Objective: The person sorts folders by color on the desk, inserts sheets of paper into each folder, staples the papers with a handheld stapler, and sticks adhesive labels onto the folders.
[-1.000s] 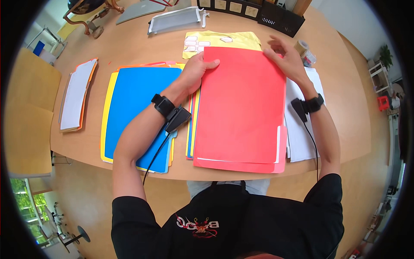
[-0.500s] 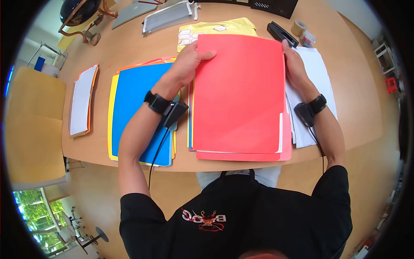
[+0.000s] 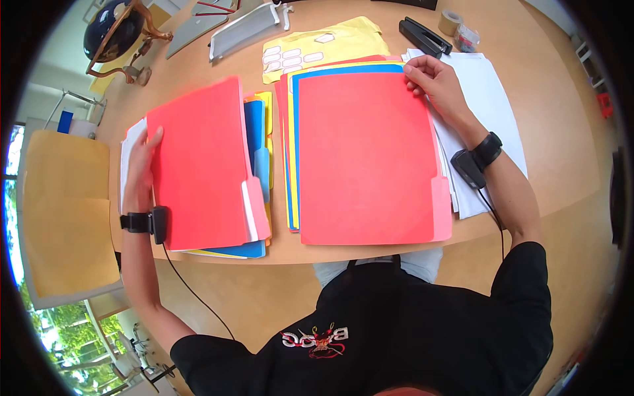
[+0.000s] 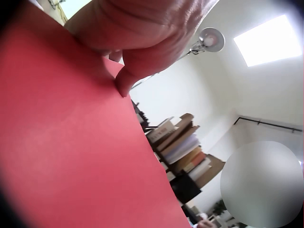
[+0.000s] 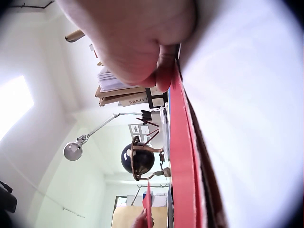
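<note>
While the left hand (image 3: 140, 162) grips the held red folder (image 3: 198, 165) by its left edge, thumb on top and the other fingers beneath, the right hand (image 3: 437, 84) is at the upper right corner of the other red folder (image 3: 366, 158), its fingers bent; whether they pinch that corner or only touch it, I cannot tell. The right wrist view shows the held red folder raised off the desk (image 3: 548, 152), and from the head it lies over a pile of blue and yellow folders (image 3: 257, 132), hiding most of them, with a white sheet (image 3: 249, 211) showing beside its tab. The other red folder lies on top of a second pile, where blue and yellow edges (image 3: 290, 152) show along the left and top. White papers (image 3: 492, 125) lie to the right of that pile, partly beneath the right hand and wrist. Beyond the piles are a yellow envelope (image 3: 337, 41), a black stapler (image 3: 424, 37) and a roll of tape (image 3: 450, 23), with a dark globe (image 3: 113, 30) at the far left
</note>
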{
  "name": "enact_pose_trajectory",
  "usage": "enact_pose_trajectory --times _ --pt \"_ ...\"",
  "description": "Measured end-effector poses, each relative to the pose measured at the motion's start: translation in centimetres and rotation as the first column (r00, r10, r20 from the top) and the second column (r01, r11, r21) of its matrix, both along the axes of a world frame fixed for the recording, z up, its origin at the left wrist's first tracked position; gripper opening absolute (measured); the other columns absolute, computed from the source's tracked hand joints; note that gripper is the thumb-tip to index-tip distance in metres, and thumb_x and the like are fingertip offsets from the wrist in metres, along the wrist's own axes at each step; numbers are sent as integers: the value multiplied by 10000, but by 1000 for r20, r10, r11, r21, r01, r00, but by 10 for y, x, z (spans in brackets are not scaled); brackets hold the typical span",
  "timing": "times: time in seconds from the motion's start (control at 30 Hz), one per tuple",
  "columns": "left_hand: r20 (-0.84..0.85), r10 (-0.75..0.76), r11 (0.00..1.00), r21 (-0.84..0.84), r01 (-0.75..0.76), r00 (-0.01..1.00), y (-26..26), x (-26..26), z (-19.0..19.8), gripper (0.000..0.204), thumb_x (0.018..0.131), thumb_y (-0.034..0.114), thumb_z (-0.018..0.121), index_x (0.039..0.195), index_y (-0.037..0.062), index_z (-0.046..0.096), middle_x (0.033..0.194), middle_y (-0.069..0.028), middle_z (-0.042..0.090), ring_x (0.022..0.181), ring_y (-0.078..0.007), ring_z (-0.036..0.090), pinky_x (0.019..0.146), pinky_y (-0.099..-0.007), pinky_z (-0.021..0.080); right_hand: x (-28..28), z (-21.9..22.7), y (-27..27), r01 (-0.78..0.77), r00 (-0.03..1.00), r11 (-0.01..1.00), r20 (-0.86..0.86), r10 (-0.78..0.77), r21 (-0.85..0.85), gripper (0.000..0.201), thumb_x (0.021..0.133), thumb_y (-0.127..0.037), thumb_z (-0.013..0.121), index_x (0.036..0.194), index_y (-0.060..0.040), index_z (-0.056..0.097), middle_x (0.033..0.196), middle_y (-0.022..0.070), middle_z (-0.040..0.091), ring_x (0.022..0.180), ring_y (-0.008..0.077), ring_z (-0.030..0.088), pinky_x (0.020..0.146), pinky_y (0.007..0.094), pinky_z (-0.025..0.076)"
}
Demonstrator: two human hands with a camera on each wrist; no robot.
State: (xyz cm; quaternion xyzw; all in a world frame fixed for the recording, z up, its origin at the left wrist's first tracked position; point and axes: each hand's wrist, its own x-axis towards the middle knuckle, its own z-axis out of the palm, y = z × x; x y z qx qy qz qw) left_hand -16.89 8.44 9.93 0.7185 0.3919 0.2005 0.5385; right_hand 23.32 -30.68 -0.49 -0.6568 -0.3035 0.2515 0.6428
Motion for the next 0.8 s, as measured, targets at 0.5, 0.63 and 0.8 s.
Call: enact_pose_trajectory --times 0.5,0.63,0.8 --pt "-447 144 515 796 319 883 14 25 -75 746 877 446 718 1395 -38 487 1406 -276 499 1341 -347 474 1098 -393 386 1 -2 0 -36 997 998 73 39 -53 197 950 -163 662 1029 16 648 879 42 666 759 85 626 685 221 521" --pt "-550 -45 649 618 443 834 -66 84 -66 987 829 664 629 1531 50 306 1568 -262 270 1462 -408 253 1137 -616 255 2 -4 0 -50 995 997 78 54 -53 190 954 -164 656 1027 11 648 870 36 662 759 83 623 685 221 518" --pt "-777 16 692 462 554 629 -102 109 -78 1104 792 724 584 1574 65 167 1624 -241 102 1499 -447 86 1069 -774 147 -1 -1 -1 -25 997 999 72 27 -19 182 952 -164 658 1020 5 651 857 29 658 744 79 619 668 213 514"
